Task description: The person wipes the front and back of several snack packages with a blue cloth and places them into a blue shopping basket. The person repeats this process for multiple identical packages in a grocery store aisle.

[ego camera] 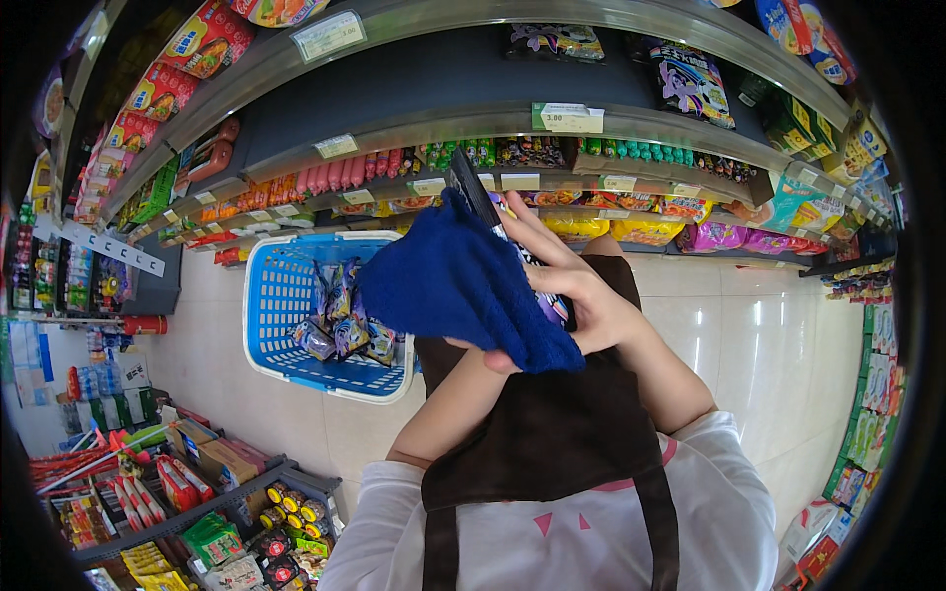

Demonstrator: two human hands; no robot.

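Note:
A dark snack packet (474, 193) with purple print stands on edge in front of my chest. My right hand (584, 288) grips it from the right side, fingers spread along its face. A blue cloth (458, 288) lies against the packet's left side and covers most of my left hand (500, 361), of which only a fingertip and part of the edge show below the cloth. A blue and white plastic basket (266, 354) stands on the floor to the left, with several similar purple-printed packets (351, 336) in it.
Ahead run curved store shelves (436, 111) with price tags, sausages, noodle packs and a few dark packets (691, 81). At lower left stands a grey display rack (185, 521) with jars and snacks. Light floor tiles (709, 325) extend to the right, with more shelving (857, 414) beyond.

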